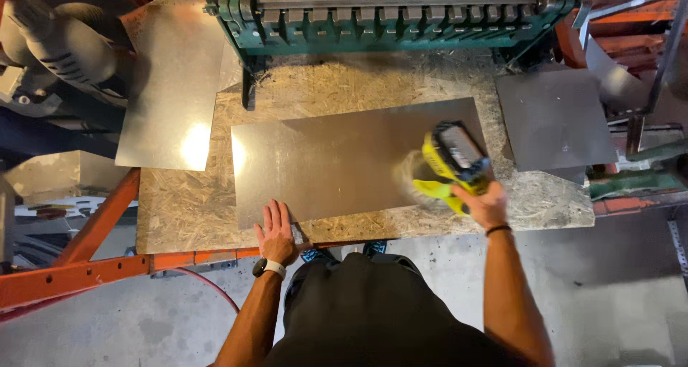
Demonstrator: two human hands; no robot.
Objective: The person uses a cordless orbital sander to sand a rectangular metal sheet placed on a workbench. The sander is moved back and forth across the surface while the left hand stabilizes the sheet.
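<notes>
Here the left hand [276, 234] lies flat, fingers spread, on the near left corner of the sheet [344, 159], pressing it to the board [193, 209]. Well apart, the right hand [486, 206] is clamped round a yellow cordless tool [453, 165] whose blurred head meets the sheet's right end. The sheet spans the board between both hands. Behind stands a green brake [394, 12]; other sheets [172, 87] lie left and right.

Left hand [276, 234] flat, fingers spread; right hand [486, 203] clenched, both arms extended.
</notes>
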